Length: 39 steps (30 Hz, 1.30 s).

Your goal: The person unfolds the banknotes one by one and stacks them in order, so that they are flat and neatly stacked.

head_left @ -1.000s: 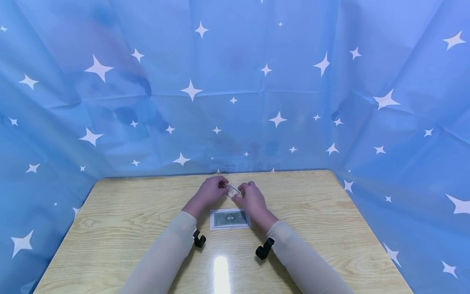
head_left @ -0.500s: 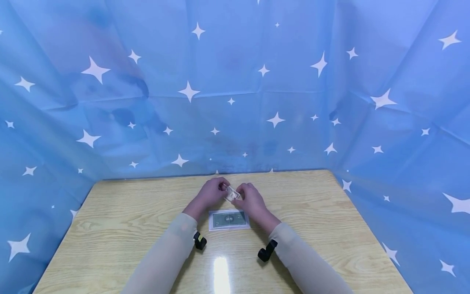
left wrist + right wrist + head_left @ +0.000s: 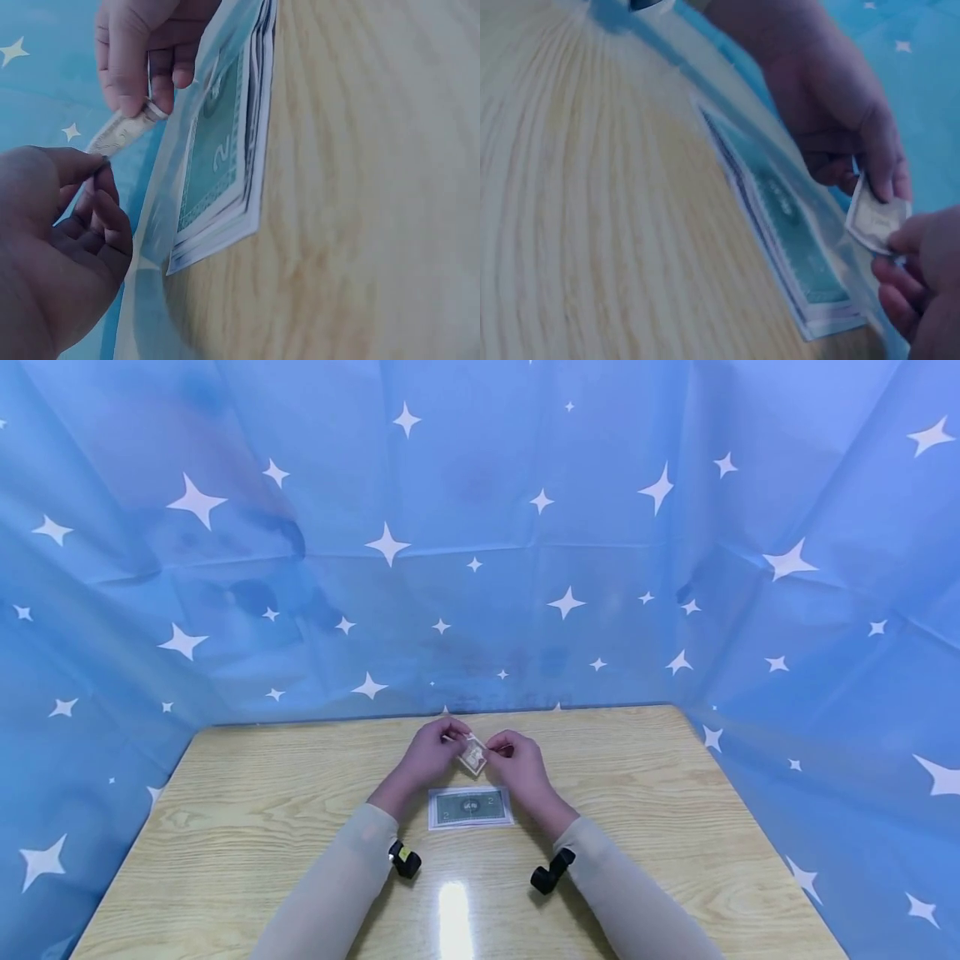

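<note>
A small folded banknote (image 3: 473, 755), pale with a printed pattern, is held between both hands above the far part of the table. My left hand (image 3: 431, 753) pinches its left corner between thumb and fingers. From the other side, my right hand (image 3: 522, 768) pinches the right edge; its thumb lies on the folded banknote (image 3: 877, 219) in the right wrist view. Just nearer than the hands lies a stack of green banknotes (image 3: 470, 807) with white borders and a "2" printed on it. The left wrist view shows the layered edges of the stack (image 3: 214, 154).
The wooden table (image 3: 285, 827) ends at a far edge close behind the hands. A blue curtain (image 3: 480, 635) with white stars hangs behind and along both sides. Black wrist cameras sit on both cuffs, and a bright light reflection (image 3: 453, 914) shows on the tabletop.
The folded banknote has turned between the fingers and now shows more of its face. My right hand has shifted slightly right, its fingertips now at the note's edge. The stack stays put.
</note>
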### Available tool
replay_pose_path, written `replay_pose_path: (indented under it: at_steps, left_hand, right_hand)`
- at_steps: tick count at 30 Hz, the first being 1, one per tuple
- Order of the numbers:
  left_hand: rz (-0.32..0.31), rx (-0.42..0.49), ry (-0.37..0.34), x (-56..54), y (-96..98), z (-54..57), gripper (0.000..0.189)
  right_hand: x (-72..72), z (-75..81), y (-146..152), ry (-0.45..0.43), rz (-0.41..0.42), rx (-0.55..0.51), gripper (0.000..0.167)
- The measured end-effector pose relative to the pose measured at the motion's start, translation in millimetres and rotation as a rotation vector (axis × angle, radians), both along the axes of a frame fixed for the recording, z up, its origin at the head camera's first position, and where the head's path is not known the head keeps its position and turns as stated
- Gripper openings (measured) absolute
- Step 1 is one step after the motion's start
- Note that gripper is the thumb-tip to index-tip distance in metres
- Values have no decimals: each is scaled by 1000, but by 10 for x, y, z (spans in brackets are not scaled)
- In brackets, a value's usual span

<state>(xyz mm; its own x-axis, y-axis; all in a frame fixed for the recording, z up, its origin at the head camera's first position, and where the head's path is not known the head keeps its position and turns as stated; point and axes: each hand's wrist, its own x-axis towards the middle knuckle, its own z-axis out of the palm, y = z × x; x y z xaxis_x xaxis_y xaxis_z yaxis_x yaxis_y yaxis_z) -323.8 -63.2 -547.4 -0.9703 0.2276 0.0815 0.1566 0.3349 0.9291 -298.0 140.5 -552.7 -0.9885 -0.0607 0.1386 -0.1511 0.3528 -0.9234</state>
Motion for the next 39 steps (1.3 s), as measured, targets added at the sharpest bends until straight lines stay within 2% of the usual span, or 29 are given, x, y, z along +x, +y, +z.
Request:
replay_pose_path:
  at_steps: [4,8,18,26,32,39]
  left_hand:
    - [-2,95,-17,82,-2,48,15]
    - [-36,130,-41,178,-22,106,17]
    - [-152,74,-21,346,-90,152,22]
    - [-157,61,35,525,-146,188,21]
    - [-193,57,85,637,-177,189,23]
    - [-165,102,57,749,-206,156,22]
  right_hand:
    - [30,62,12,-32,-7,-79,7]
    - [65,125,30,-47,-6,-104,7]
    - [192,258,94,-68,44,-87,4]
    - [291,361,135,-77,135,-55,4]
    - [382,459,156,-94,210,-11,5]
    - [481,540,152,-105,260,11,6]
